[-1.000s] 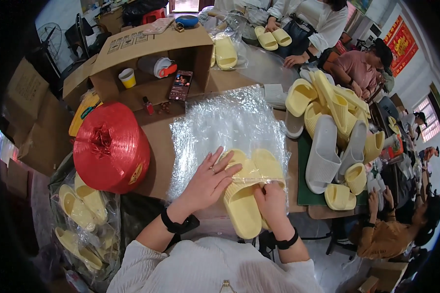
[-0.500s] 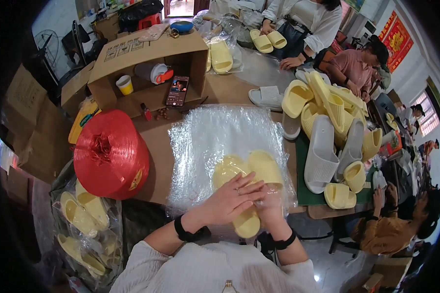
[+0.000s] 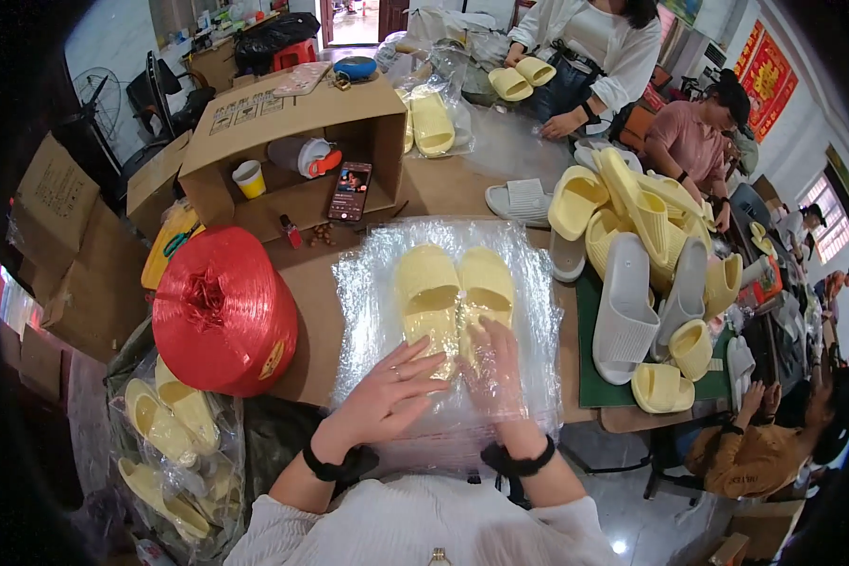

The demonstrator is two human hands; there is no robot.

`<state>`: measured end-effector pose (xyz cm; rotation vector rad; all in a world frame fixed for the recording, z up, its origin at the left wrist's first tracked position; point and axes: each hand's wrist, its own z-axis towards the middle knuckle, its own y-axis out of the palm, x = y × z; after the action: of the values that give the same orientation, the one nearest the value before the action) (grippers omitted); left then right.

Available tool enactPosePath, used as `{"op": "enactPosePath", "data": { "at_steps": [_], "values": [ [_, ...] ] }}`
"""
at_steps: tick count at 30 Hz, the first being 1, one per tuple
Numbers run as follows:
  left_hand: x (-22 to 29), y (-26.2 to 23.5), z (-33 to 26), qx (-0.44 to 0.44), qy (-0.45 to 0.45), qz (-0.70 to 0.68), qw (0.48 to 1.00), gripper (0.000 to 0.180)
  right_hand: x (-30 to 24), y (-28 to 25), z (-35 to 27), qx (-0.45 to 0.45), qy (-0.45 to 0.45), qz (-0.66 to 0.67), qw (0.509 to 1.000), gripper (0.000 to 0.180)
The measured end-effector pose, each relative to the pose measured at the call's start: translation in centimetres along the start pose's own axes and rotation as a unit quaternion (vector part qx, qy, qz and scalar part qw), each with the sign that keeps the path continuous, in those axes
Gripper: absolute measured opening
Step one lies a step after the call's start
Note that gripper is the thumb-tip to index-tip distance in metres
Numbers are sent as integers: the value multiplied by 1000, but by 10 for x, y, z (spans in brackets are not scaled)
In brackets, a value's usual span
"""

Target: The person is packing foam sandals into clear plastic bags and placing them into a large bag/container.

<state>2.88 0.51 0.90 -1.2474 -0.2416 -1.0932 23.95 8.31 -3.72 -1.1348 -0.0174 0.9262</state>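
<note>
A pair of pale yellow slippers lies side by side inside a clear plastic bag, toes away from me, on a stack of clear bags (image 3: pixel 363 321). My left hand (image 3: pixel 384 389) rests its spread fingers over the heel end of the left slipper (image 3: pixel 430 288). Beside it, my right hand (image 3: pixel 496 373) is reaching in under the clear film. Its stretched fingers lie along the heel of the right slipper (image 3: pixel 488 283). Glare on the plastic partly hides those fingertips.
A big red twine roll (image 3: pixel 219 311) stands left of the bags. Behind it, a cardboard box (image 3: pixel 292 118) holds a cup and a phone (image 3: pixel 350 191). Yellow and grey slippers (image 3: pixel 624 307) are heaped at right. Bagged slippers (image 3: pixel 170 415) sit lower left. Other people work at the back and right.
The yellow slippers have slid away from me and now lie level side by side in the bag. My hands, crossed over each other before, have moved apart.
</note>
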Motion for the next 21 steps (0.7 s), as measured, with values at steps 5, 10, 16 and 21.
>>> {"op": "enactPosePath", "data": {
  "at_steps": [5, 10, 16, 21],
  "values": [
    [-8, -7, -32, 235, -236, -62, 941, 29, 3, -71, -69, -260, 44, 348, 900, 34],
    [-25, -6, -45, 179, -425, -29, 887, 35, 41, -130, -100, -170, 290, 503, 796, 18],
    [-11, 2, -16, 55, -470, 50, 879, 41, 69, -78, -44, -4, 384, 284, 878, 29],
    [-31, 15, -37, 94, -412, -28, 906, 31, 97, -46, -45, -122, 343, 340, 867, 29]
  ]
}}
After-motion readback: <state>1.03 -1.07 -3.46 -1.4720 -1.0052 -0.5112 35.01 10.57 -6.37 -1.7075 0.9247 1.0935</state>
